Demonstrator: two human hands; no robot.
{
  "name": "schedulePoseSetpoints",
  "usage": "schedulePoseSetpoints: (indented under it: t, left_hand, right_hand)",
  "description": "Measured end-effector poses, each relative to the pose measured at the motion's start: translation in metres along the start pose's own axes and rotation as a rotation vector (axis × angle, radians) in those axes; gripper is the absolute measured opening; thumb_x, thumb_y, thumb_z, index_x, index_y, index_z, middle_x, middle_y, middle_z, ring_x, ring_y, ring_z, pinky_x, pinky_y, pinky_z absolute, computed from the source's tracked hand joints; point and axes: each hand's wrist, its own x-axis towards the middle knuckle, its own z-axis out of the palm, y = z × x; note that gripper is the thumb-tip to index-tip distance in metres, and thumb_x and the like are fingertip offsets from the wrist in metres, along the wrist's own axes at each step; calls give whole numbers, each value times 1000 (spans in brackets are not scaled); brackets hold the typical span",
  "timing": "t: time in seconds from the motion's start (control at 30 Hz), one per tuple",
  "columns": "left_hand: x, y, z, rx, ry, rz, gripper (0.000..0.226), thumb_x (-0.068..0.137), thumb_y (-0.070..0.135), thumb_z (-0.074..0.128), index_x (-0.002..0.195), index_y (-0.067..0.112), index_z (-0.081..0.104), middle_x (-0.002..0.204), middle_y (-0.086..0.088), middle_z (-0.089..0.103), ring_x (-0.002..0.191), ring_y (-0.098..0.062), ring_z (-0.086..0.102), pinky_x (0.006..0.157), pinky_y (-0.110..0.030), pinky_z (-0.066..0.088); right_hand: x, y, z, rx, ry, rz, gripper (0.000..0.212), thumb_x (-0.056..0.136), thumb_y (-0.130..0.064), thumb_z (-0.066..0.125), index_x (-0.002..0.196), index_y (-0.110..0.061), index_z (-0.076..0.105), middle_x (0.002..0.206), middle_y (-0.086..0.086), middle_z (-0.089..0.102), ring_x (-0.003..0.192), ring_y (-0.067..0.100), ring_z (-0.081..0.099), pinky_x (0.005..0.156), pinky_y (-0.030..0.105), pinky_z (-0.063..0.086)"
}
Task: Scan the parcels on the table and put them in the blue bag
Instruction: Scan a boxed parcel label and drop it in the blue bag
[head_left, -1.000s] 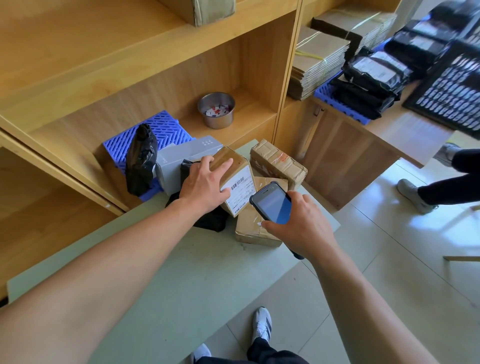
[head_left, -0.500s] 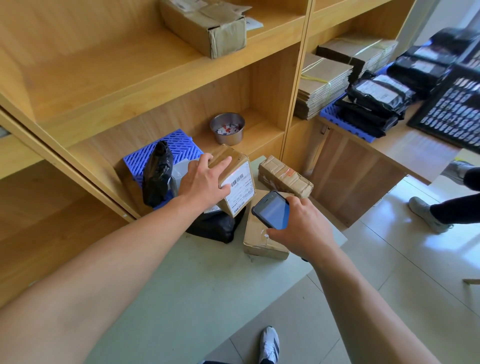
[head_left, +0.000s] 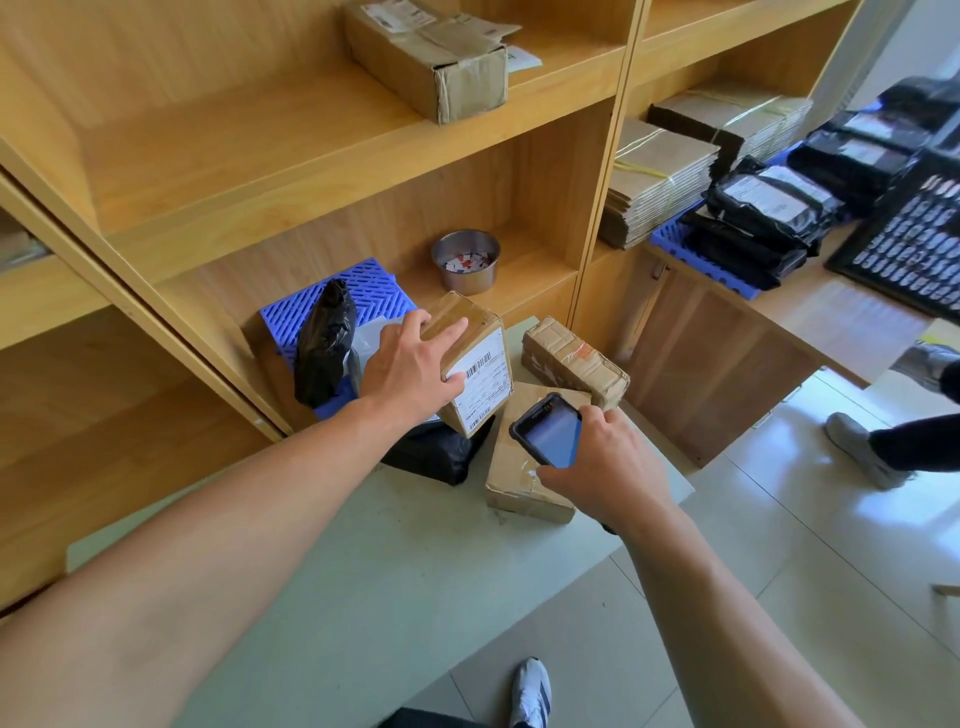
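My left hand (head_left: 410, 366) grips a brown cardboard parcel (head_left: 480, 374) tilted up, its white barcode label facing right. My right hand (head_left: 605, 465) holds a dark handheld scanner (head_left: 548, 431) with its screen up, just right of and below that label. Under the scanner lies a flat brown parcel (head_left: 514, 480) on the pale green table (head_left: 374, 571). Another taped brown parcel (head_left: 574, 361) lies behind it. A black plastic parcel (head_left: 436, 449) sits beneath the held box. No blue bag is in view.
Wooden shelves stand behind the table. They hold a blue plastic crate (head_left: 332, 301), an upright black bag (head_left: 324, 343), a metal bowl (head_left: 466, 260) and a cardboard box (head_left: 431, 52). At the right, flat cartons (head_left: 660, 176) and black parcels (head_left: 769, 208) are stacked. Another person's legs (head_left: 893, 441) stand at the right.
The view has risen slightly, showing more of the upper shelf. My left hand has tipped the labelled parcel a little more upright; the scanner stays close to its label.
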Motion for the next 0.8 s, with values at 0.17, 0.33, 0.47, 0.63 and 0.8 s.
schedulePoseSetpoints:
  t: [0.17, 0.33, 0.47, 0.63, 0.8]
  left_hand:
    - [-19, -3, -2, -31, 11, -30, 73, 89, 50, 67, 154, 44, 36, 149, -3, 34, 128, -30, 42, 86, -40, 53]
    - [-49, -20, -9, -87, 68, -103, 71, 88, 49, 68, 152, 45, 39, 149, -1, 35, 131, -29, 38, 88, -43, 55]
    - [-97, -54, -12, -133, 128, -163, 71, 84, 46, 72, 150, 45, 45, 147, 0, 38, 131, -28, 38, 90, -46, 56]
    - [-178, -122, -35, -142, 216, -319, 71, 82, 47, 75, 148, 45, 46, 143, 6, 39, 129, -24, 40, 83, -42, 57]
    - [-283, -198, -62, -113, 304, -512, 70, 81, 46, 76, 146, 45, 49, 142, 6, 41, 128, -24, 40, 80, -41, 56]
  right_hand:
    - [0, -14, -1, 33, -13, -54, 71, 73, -64, 70, 124, -21, 46, 108, -1, 49, 95, 20, 54, 74, 37, 56]
    - [-7, -43, -4, 37, -28, -122, 75, 73, -66, 70, 128, -23, 44, 117, -1, 51, 102, 21, 55, 79, 40, 56]
    - [-27, -81, 0, 14, -31, -189, 79, 73, -71, 68, 131, -23, 43, 124, -1, 52, 110, 23, 55, 80, 40, 52]
    - [-68, -156, 22, 1, -73, -339, 77, 76, -64, 69, 134, -21, 43, 125, 1, 52, 115, 25, 55, 81, 39, 49]
    - [-125, -247, 61, -22, -136, -494, 84, 76, -65, 72, 140, -21, 41, 131, 1, 51, 119, 24, 54, 86, 40, 47]
